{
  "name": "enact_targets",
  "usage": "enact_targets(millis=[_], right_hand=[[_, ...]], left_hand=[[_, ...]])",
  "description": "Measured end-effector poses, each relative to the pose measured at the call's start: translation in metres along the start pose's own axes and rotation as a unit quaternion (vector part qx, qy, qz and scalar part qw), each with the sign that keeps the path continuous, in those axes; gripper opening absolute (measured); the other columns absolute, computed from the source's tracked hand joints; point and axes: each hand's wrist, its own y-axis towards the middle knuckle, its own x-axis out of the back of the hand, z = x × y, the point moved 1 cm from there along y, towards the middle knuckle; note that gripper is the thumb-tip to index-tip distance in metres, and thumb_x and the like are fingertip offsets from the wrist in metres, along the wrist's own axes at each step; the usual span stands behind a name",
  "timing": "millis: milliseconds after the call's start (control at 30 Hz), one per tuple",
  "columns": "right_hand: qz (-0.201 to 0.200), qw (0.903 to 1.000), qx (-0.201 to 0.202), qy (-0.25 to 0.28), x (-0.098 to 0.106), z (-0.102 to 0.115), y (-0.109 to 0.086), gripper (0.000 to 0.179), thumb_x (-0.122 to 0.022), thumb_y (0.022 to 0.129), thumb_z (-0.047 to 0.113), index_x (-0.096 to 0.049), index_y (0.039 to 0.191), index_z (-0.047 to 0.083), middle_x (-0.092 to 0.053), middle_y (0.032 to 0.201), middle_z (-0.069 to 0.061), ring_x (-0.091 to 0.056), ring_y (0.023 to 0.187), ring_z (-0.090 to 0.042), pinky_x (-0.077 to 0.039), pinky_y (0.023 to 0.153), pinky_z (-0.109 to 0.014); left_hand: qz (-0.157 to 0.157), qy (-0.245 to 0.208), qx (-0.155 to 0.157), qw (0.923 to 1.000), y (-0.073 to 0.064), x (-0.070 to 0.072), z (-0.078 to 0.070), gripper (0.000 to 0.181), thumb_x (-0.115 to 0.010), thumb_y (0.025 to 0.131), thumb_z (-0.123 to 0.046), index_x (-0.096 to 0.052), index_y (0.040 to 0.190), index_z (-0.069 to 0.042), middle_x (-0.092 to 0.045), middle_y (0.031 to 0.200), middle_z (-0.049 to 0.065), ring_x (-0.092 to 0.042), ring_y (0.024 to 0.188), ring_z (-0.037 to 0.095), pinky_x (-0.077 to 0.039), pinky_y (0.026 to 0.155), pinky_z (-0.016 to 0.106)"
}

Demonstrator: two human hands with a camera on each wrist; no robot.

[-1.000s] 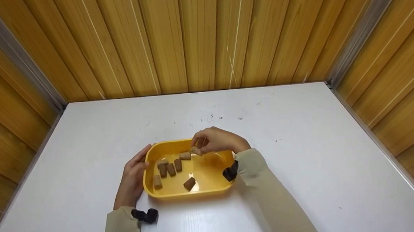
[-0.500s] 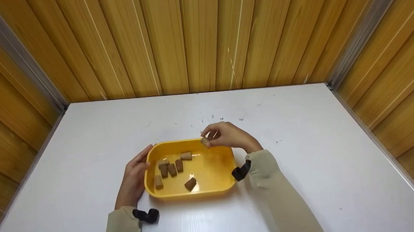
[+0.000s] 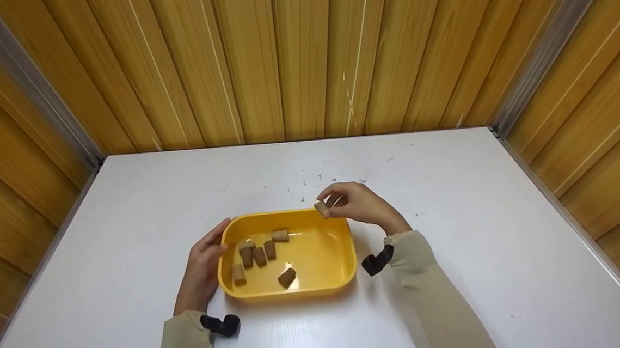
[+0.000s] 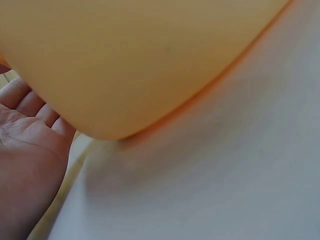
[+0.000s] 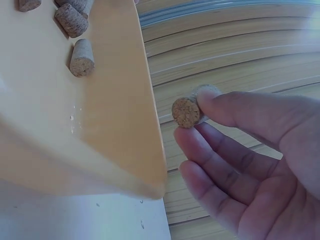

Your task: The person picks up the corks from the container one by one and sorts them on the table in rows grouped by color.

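Observation:
My right hand (image 3: 364,203) pinches a light cork stopper (image 5: 186,112) between thumb and fingers, above the back right rim of a yellow plastic tray (image 3: 318,292). In the right wrist view, the cork's round speckled end shows, and the lower fingers lie loosely bent beneath it. At the tray's left end my left hand (image 3: 202,269) holds the wall, its thumb at the rim and its fingers along the outside. The left wrist view shows the palm (image 4: 30,150) beside the tray's outer wall (image 4: 125,75), with the fingertips hidden behind it.
Several corks lie in the tray, mostly on its left: a light one (image 3: 280,235) near the back wall, a dark one (image 3: 287,277) near the front. Beneath is a white table (image 3: 153,190) with small dark marks, enclosed by wood-patterned walls (image 3: 302,60).
My right hand has lifted a cork from beside the light one at the back of the tray and carried it up and right to the rim. The left hand keeps its place.

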Motion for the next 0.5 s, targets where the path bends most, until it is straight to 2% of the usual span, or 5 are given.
enact_targets(millis=[233,500], right_hand=[[-0.031,0.9992,-0.023,0.009,0.003,-0.011,-0.008,0.030,-0.073,0.081,0.020,-0.069,0.111,0.015,-0.070,0.101,-0.007,-0.066,0.086,-0.018,-0.055,0.082,-0.034],[-0.063,0.9971,-0.039,0.019,0.010,-0.023,-0.015,0.035,-0.075,0.080,0.022,-0.069,0.113,0.013,-0.069,0.101,-0.007,-0.065,0.087,-0.019,-0.055,0.085,-0.036]], left_hand=[[-0.001,-0.011,-0.008,0.9999,0.001,0.000,0.003,0.058,-0.039,0.088,0.009,-0.038,0.145,0.001,-0.044,0.149,0.008,-0.049,0.130,0.009,-0.041,0.107,0.023],[0.001,-0.011,-0.004,0.9999,0.001,0.000,0.003,0.057,-0.040,0.088,0.007,-0.041,0.145,-0.003,-0.042,0.150,0.008,-0.047,0.132,0.010,-0.040,0.108,0.024]])
